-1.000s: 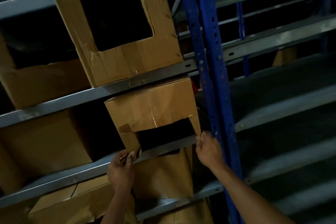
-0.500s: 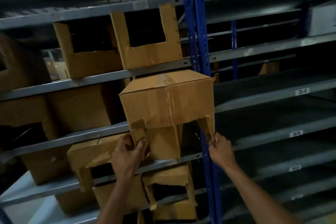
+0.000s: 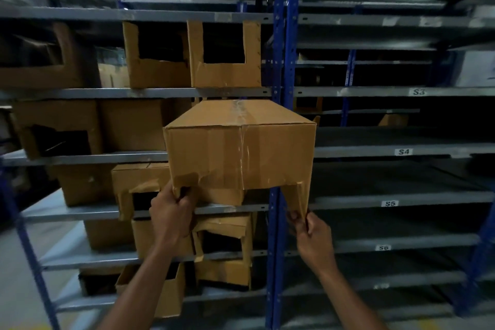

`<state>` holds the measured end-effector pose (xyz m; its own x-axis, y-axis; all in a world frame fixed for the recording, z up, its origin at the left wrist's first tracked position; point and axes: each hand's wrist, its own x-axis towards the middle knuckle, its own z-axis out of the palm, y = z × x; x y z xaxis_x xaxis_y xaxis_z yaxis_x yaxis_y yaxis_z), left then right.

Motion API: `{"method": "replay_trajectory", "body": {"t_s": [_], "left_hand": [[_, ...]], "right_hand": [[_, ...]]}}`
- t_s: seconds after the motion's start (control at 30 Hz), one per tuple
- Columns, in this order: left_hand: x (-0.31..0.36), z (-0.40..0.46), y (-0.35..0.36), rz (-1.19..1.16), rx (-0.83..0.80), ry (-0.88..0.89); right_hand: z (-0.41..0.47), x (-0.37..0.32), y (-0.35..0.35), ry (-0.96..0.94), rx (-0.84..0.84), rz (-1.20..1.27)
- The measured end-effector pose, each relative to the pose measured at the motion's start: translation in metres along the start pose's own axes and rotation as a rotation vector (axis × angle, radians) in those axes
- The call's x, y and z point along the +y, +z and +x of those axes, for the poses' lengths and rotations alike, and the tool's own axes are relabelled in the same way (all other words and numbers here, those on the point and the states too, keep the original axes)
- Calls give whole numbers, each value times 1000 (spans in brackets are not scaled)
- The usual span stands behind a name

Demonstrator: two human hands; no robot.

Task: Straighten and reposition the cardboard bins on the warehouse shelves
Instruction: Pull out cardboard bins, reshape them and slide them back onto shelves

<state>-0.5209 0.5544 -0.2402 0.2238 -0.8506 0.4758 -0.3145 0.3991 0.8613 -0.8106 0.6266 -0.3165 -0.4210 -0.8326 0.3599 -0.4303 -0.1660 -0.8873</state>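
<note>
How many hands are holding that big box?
2: the left hand grips the cardboard box at its torn lower left corner; the right hand pinches its lower right flap.

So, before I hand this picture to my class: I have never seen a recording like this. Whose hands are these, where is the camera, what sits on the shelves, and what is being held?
There is no machine here. A person wears a wide-angle camera on the head, looking forward and down, so you see that person's own two arms reaching in from below.

In front stands a warehouse rack: grey metal shelves on blue uprights. The bays to the left hold many worn cardboard bins with cut-out fronts. The shelves to the right carry small labels such as S3, S4 and S5; little else shows there in the dark.

Both hands hold one large cardboard bin, out in front of the rack. The left hand grips its torn lower left corner. The right hand pinches the flap hanging from its lower right corner.
</note>
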Motion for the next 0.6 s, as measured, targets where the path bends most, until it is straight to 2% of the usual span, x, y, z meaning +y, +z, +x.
{"method": "replay_trajectory", "body": {"t_s": [0.17,0.27,0.43,0.6], "left_hand": [[44,-95,-15,17,82,-20],[64,-145,-29,-24,88,-37],[59,-204,-62,-66,196,-157],[30,-257,-90,-155,288,-347]], "right_hand": [[-60,7,-47,-11,-41,25],[-94,-4,-76,-64,-5,6],[-138,-43,-108,-265,20,1],[-190,-53,-96,-184,123,213]]}}
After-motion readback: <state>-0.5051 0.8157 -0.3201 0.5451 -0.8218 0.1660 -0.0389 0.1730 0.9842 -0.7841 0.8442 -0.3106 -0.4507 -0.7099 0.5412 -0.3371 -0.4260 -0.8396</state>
